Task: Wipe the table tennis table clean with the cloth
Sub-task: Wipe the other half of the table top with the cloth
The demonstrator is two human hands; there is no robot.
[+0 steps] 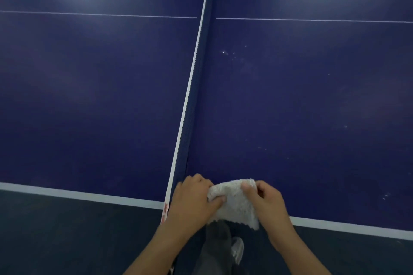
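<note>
Both my hands, left hand and right hand, pinch the cloth at lower centre; unwiped surface lies above, nearer my right.

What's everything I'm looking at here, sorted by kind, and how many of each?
hands: 2 (left hand, right hand), both gripping the cloth
cloth: 1
table: 1
net: 1
shoe: 1
Total: 6
</note>
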